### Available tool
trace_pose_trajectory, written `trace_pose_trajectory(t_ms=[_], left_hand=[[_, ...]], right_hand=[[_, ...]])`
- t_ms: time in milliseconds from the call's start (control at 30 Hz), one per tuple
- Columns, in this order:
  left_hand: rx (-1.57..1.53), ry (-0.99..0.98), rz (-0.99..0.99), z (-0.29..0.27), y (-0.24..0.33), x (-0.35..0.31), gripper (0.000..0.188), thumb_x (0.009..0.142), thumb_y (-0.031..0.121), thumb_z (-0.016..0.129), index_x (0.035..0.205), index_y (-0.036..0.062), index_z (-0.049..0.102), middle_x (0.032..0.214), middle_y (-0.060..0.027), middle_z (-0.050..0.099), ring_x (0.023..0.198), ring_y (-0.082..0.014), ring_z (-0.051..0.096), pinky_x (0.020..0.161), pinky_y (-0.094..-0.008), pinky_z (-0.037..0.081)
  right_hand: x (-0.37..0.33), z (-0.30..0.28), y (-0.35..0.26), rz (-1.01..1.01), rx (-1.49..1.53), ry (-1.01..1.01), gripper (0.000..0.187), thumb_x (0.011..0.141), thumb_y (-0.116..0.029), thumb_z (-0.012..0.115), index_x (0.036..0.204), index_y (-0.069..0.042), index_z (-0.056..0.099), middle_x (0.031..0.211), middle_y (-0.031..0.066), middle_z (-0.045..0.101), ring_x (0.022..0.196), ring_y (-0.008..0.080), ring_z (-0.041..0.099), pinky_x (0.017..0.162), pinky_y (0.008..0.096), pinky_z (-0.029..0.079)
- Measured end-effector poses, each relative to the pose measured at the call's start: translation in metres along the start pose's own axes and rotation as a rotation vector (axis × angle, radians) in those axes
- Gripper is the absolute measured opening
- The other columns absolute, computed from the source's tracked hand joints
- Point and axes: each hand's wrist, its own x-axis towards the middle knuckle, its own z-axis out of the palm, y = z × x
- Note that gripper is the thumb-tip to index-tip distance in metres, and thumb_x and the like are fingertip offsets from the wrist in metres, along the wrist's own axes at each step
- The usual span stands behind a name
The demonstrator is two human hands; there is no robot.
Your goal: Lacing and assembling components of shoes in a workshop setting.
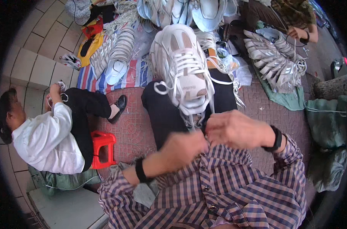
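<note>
A stack of white and beige sneaker uppers (173, 78) rests on my lap, the top one threaded with white laces (189, 63). Loose lace ends loop out at both sides. My right hand (236, 129) is just below the stack's near end, its fingers curled in a pinch. Beside it, nearer my shirt, my left hand (183, 148) is closed and smeared by motion. Both hands almost meet; whatever lies between their fingers is too blurred or hidden to make out. Part of another laced piece (194, 121) shows beneath the stack, just beyond my fingers.
At left, a person in a white shirt (47, 141) works on a shoe piece beside a red stool (104, 149). More uppers lie on a striped sheet (135, 78), on green sacking (286, 100) at right, and piled ahead. Another person's hand (297, 33) is at upper right.
</note>
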Motion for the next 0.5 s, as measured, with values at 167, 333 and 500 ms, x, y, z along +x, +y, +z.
trace_pose_trajectory(t_ms=[167,333,500], left_hand=[[0.253,0.631,-0.334,-0.041,-0.059,0.055,0.004,0.079,0.009,0.058,0.082,0.0065,0.058,0.079,-0.0108,0.053,0.073,-0.0299,0.055,0.063,-0.0383,0.044],[0.477,0.339,-0.416,-0.051,-0.084,0.076,0.017,0.072,0.016,0.065,0.082,0.0062,0.055,0.086,-0.0111,0.053,0.085,-0.0311,0.053,0.071,-0.0396,0.042],[0.749,0.242,-0.229,-0.055,-0.081,0.095,0.013,0.069,0.014,0.061,0.075,0.0064,0.053,0.082,-0.0118,0.055,0.082,-0.0326,0.055,0.067,-0.0391,0.042]], right_hand=[[0.014,0.016,0.021,0.436,0.014,0.483,0.010,0.080,-0.001,0.056,0.089,0.000,0.059,0.083,0.0119,0.057,0.073,0.0245,0.059,0.063,0.0306,0.047],[0.049,0.047,0.035,0.525,-0.263,0.567,0.016,0.080,-0.014,0.059,0.091,-0.003,0.055,0.086,0.0152,0.054,0.071,0.0327,0.057,0.059,0.0390,0.045],[0.058,0.063,0.052,0.614,-0.401,0.575,0.017,0.080,-0.018,0.059,0.089,-0.006,0.053,0.090,0.0158,0.051,0.074,0.0343,0.057,0.059,0.0418,0.045]])
